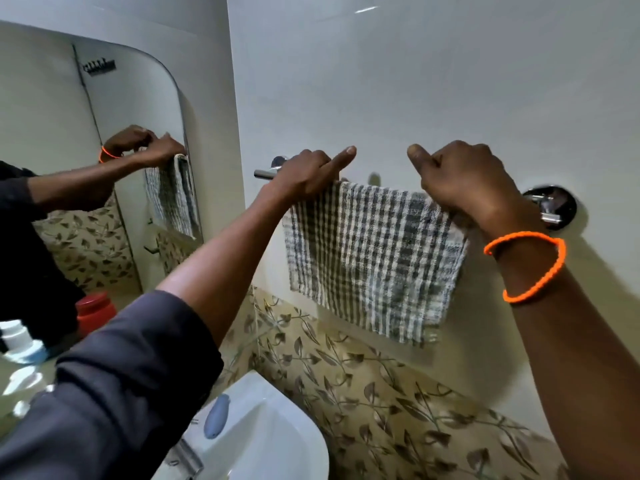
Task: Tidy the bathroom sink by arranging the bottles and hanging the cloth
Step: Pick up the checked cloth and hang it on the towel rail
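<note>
White bathroom wall — checked cloth (374,251) draped over the rail (265,174), left hand (304,174) and right hand (464,181) pinching its top corners. Hanging step's nearly done, probably; next, let go evenly.

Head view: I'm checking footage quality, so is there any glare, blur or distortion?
Head view: a small glare streak on the glossy white wall; the white bottles at the left edge are blurred; wide-angle bending curves the mirror; the grey-and-white checked cloth is sharp.

The grey-and-white checked cloth (374,258) hangs draped over the chrome rail (265,174), spread flat between my grips.
</note>
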Motion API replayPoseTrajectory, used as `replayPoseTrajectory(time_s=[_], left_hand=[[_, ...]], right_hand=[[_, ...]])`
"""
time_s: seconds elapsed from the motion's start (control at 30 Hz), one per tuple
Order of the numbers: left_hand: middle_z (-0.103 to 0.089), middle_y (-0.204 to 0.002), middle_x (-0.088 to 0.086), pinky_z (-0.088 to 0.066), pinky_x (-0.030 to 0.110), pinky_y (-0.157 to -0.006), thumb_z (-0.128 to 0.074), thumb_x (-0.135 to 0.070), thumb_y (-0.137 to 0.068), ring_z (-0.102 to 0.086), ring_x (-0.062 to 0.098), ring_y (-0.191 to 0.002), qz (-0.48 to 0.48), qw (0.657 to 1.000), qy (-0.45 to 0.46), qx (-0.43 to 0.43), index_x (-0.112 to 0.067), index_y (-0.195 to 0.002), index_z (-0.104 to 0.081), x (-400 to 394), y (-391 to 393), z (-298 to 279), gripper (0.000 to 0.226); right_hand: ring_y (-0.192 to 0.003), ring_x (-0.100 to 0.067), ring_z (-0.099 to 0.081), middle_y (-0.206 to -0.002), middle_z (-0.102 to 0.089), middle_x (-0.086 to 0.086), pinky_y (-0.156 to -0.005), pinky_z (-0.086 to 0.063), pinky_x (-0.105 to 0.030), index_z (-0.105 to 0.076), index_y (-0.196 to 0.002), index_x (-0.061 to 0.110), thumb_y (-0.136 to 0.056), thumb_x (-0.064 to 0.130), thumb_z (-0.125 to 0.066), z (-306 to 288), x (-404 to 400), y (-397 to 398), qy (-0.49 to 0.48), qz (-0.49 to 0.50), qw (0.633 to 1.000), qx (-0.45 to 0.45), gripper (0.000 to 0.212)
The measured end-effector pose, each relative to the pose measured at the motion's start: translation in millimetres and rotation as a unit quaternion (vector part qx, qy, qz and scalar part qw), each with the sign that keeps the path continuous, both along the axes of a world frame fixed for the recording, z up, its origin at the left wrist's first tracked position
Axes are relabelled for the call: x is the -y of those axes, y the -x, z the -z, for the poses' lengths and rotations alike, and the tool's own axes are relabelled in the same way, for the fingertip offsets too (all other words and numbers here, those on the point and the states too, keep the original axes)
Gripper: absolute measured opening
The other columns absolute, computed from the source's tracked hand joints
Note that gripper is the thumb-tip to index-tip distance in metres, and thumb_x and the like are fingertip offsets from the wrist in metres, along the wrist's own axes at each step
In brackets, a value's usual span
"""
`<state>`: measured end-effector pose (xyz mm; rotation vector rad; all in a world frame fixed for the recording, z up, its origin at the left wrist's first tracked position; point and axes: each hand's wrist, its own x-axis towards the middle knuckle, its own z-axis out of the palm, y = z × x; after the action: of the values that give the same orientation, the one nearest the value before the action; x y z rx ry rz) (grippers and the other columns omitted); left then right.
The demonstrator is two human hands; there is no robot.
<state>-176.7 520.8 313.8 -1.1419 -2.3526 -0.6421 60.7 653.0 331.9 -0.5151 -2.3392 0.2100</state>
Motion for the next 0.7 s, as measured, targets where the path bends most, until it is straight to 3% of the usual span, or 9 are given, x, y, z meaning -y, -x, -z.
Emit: replayPoseTrajectory(time_s=[0.1, 0.2, 0.3, 0.47, 0.57, 0.63, 0.7], left_hand=[[-0.067, -0.063, -0.006, -0.030, 0.025, -0.062, -0.013, -0.088, -0.088, -0.059, 0.003, -0.065, 0.019, 0.998, -0.060, 0.008, -0.019, -0.072, -0.078, 0, -3, 2, 0.096], [-0.076, -0.069, 0.000, -0.047, 0.033, -0.066, -0.021, -0.073, -0.099, -0.069, 0.018, -0.069, 0.011, 0.986, -0.159, -0.055, -0.015, -0.069, -0.077, 1, -8, 11, 0.086], [-0.074, -0.067, -0.001, -0.053, 0.042, -0.074, -0.027, -0.058, -0.104, -0.068, 0.021, -0.069, 0.011, 0.955, -0.280, -0.095, -0.013, -0.063, -0.072, 3, -13, 24, 0.076], [-0.077, -0.069, 0.005, -0.056, 0.045, -0.080, -0.021, -0.069, -0.099, -0.071, 0.023, -0.070, 0.002, 0.984, -0.178, -0.029, -0.010, -0.068, -0.077, 1, -17, 28, 0.087], [-0.077, -0.081, 0.002, -0.052, 0.045, -0.085, -0.028, -0.055, -0.104, -0.070, 0.022, -0.083, 0.032, 0.960, -0.270, -0.066, -0.011, -0.078, -0.078, 11, -20, 30, 0.071], [-0.074, -0.091, 0.004, -0.047, 0.044, -0.085, -0.030, -0.047, -0.105, -0.064, 0.025, -0.094, -0.019, 0.938, -0.323, -0.126, -0.012, -0.088, -0.075, 22, -23, 45, 0.059], [-0.070, -0.094, 0.005, -0.044, 0.042, -0.083, -0.033, -0.040, -0.106, -0.061, 0.026, -0.096, -0.045, 0.916, -0.380, -0.123, -0.012, -0.094, -0.073, 35, -27, 70, 0.051]], right_hand=[[-0.072, -0.039, -0.058, -0.065, -0.053, -0.014, -0.068, -0.045, -0.037, -0.048, -0.059, 0.013, -0.101, 0.062, -0.036, -4, -3, -2, 0.006, 0.014, 1.000, -0.003, 0.066], [-0.076, -0.042, -0.061, -0.068, -0.061, -0.016, -0.068, -0.045, -0.037, -0.058, -0.064, 0.010, -0.101, 0.063, -0.036, -1, -1, -3, -0.042, 0.030, 0.998, -0.041, 0.068], [-0.070, -0.040, -0.060, -0.071, -0.065, -0.015, -0.064, -0.044, -0.036, -0.066, -0.074, 0.011, -0.098, 0.068, -0.035, 5, 8, -4, -0.113, 0.030, 0.981, -0.153, 0.069], [-0.075, -0.042, -0.062, -0.072, -0.066, -0.015, -0.065, -0.039, -0.034, -0.068, -0.077, 0.008, -0.097, 0.069, -0.042, 13, 15, -2, -0.107, 0.029, 0.984, -0.137, 0.069], [-0.075, -0.042, -0.065, -0.074, -0.071, -0.013, -0.063, -0.037, -0.032, -0.065, -0.079, 0.010, -0.096, 0.068, -0.043, 15, 30, 1, -0.136, 0.023, 0.963, -0.233, 0.064], [-0.072, -0.037, -0.066, -0.073, -0.071, -0.008, -0.060, -0.035, -0.030, -0.064, -0.078, 0.012, -0.098, 0.062, -0.046, 23, 52, 12, -0.151, -0.020, 0.946, -0.286, 0.056], [-0.072, -0.034, -0.066, -0.073, -0.071, -0.007, -0.057, -0.041, -0.034, -0.064, -0.078, 0.013, -0.099, 0.056, -0.047, 40, 75, 33, -0.148, -0.082, 0.943, -0.288, 0.050]])
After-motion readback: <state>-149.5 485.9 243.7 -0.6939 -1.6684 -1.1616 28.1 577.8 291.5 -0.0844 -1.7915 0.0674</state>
